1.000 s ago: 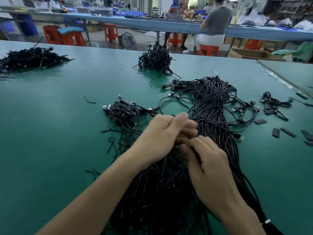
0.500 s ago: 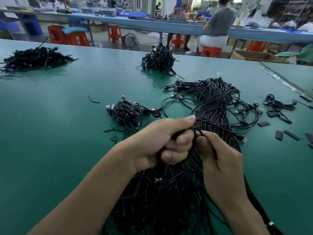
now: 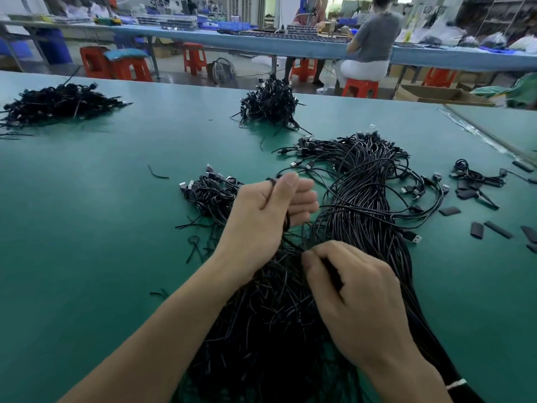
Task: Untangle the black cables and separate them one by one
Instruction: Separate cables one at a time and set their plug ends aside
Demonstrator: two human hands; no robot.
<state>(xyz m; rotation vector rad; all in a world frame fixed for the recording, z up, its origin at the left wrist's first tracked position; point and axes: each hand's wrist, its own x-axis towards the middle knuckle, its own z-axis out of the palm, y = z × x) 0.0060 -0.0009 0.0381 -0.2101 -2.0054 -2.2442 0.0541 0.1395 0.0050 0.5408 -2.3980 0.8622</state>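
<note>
- Step in hand, as judged: one strand is being drawn out of the mass. Separation looks early, with most of the stock lying bundled.
- Left hand (image 3: pixel 267 216): raised over the middle of the green-topped work table (image 3: pixel 87 228). Thumb and forefinger pinch a single thin black cable (image 3: pixel 286 221) that runs down across the palm; the other fingers are loosely extended.
- Right hand (image 3: pixel 357 301): lower and closer to the near edge, fingers curled, tips nipping strands in the tangle of thin black cable ends (image 3: pixel 261 330) beneath both hands.
- Long bundle of glossy black cables with metal USB plugs (image 3: pixel 363 199): runs from the table's middle toward the near right corner, bound by a white tie band (image 3: pixel 456 383).
- Small heap of coiled black cables (image 3: pixel 209 193): just left of the left hand, probably pieces already freed.
- Next move, as judged: hold the tangle down with the right hand while the left draws its strand clear slowly, since plugs may snag on neighbouring strands.
- Also present: two black cable heaps (image 3: pixel 270 103) near the far edge and short flat black sleeve pieces (image 3: pixel 476 229) toward the right edge.
- Writing, brands, labels: none legible.
</note>
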